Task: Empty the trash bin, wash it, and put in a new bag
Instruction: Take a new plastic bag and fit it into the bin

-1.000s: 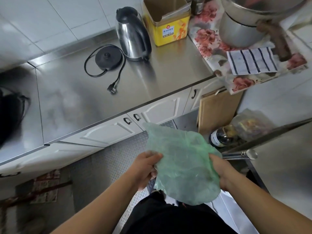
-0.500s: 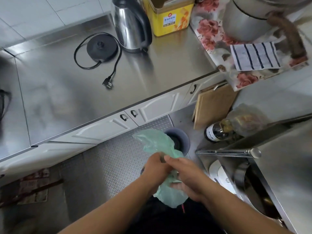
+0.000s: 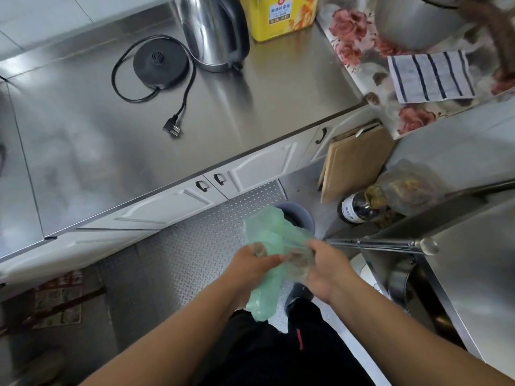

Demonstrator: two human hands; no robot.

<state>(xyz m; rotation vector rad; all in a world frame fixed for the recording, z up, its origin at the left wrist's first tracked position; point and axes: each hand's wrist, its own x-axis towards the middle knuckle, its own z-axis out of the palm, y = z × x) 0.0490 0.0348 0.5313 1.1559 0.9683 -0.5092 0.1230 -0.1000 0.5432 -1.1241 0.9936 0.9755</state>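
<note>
Green bag (image 3: pixel 267 238) overhangs the bin (image 3: pixel 302 215); bottle (image 3: pixel 359 208) and cabinet doors (image 3: pixel 167 207) flank it.

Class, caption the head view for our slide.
Both hands grip a green bag above the grey bin on the kitchen floor.

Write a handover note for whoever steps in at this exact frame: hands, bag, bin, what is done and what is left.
Left hand: pinches the green bag.
Right hand: grips the same bag, close to the left.
Grey bin: on the floor just beyond the hands, by the cabinet; no liner visible in it.
Done: new bag in hand above the bin. Whether the bin was washed cannot be told.
Left: open the bag's mouth and fit it into the bin.
</note>
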